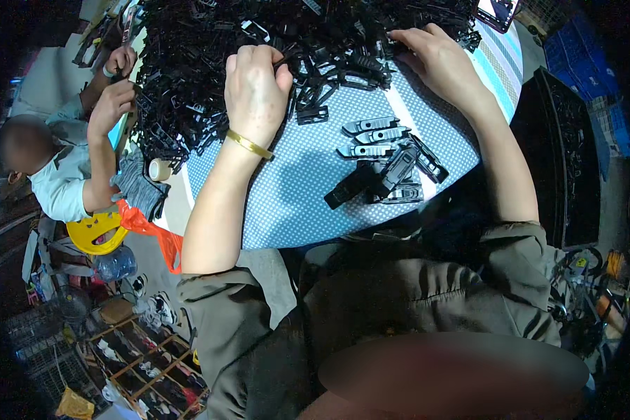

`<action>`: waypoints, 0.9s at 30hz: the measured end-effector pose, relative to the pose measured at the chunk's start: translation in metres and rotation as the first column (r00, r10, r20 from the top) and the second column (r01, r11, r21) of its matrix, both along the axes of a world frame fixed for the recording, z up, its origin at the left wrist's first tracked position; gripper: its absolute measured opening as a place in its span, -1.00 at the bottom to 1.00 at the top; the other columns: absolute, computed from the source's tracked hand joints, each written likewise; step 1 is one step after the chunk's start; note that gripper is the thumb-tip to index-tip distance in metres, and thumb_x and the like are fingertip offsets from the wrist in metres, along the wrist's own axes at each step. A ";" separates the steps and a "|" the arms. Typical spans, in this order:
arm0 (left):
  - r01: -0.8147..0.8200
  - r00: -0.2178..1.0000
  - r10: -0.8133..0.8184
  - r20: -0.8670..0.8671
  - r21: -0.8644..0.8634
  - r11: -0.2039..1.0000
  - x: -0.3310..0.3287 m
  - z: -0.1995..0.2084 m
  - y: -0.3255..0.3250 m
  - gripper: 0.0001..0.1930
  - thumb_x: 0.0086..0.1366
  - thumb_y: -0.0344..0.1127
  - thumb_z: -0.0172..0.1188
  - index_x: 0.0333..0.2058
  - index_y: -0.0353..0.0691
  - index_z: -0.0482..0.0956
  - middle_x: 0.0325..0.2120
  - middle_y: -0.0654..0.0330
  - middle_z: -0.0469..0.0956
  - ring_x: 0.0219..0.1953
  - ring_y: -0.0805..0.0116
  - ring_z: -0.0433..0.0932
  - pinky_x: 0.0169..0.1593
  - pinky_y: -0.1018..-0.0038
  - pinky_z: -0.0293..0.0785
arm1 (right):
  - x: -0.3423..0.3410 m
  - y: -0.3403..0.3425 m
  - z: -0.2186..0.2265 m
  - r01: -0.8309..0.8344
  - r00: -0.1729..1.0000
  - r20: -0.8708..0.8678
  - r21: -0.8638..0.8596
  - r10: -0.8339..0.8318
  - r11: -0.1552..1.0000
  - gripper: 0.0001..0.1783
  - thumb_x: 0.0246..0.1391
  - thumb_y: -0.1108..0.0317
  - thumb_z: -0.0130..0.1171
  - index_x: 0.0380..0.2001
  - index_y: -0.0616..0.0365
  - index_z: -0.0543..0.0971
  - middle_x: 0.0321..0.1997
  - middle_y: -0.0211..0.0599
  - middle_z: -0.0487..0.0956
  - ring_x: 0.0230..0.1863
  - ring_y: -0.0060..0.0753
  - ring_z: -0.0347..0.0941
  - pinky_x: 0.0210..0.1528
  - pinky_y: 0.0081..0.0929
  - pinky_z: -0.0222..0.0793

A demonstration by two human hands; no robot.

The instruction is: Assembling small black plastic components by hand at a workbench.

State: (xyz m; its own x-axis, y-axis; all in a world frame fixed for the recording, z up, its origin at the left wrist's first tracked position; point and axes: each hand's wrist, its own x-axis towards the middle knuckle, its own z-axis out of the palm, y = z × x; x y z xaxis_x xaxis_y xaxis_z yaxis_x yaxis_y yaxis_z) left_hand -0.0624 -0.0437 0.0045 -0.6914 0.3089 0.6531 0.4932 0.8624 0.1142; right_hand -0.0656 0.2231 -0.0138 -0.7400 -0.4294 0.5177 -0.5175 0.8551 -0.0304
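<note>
A big heap of small black plastic parts (182,84) covers the far side of the table. My left hand (255,87) rests at its near edge, fingers curled in; whatever they hold is hidden. To the right, my right hand (441,66) reaches to the heap's edge, fingers stretched out and apart, the fingertips close to black pieces. Between my forearms lies a small group of long grey and black plastic parts (374,136), some overlapping. One loose black part (312,115) sits just right of my left hand.
A blue patterned cloth (294,203) covers the table. At the far right edge stands a device with a lit screen (497,12). Another person's hand (112,105) works at the left, near a tape roll (159,169), a red bag (154,234) and a yellow stool (94,234).
</note>
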 end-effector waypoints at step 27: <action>-0.372 0.324 -0.943 0.080 0.927 -0.049 0.010 0.006 -0.002 -0.70 0.26 -0.32 -0.05 -0.09 -0.37 0.33 -0.28 0.05 0.46 -0.37 0.28 0.52 -0.32 0.57 0.49 | 0.009 0.060 0.031 -0.023 0.915 0.374 -0.333 0.155 0.943 -0.66 -0.06 0.54 0.05 -0.14 0.06 0.47 -0.14 -0.32 0.48 -0.22 -0.50 0.45 -0.22 -0.58 0.44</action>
